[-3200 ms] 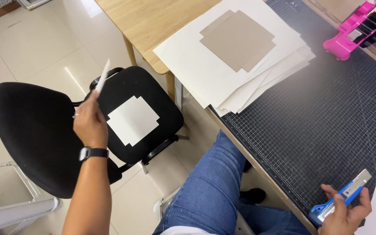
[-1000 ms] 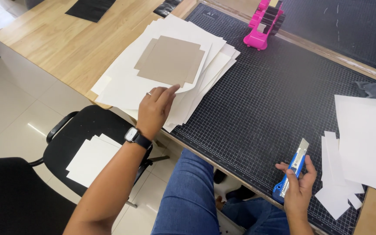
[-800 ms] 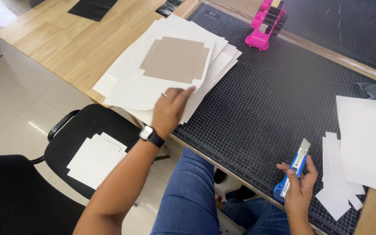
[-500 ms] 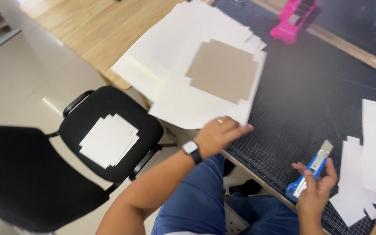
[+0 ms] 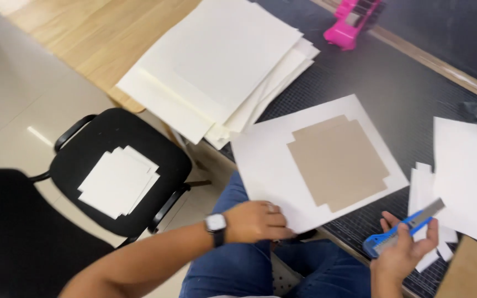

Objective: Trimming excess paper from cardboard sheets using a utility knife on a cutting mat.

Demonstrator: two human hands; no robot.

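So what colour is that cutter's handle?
Blue, on the utility knife in the right hand; head view.

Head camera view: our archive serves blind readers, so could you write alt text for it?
A person's left hand holds the near edge of a white sheet carrying a brown cardboard cutout on a dark cutting mat. The right hand holds a blue utility knife. A stack of white sheets lies further back.
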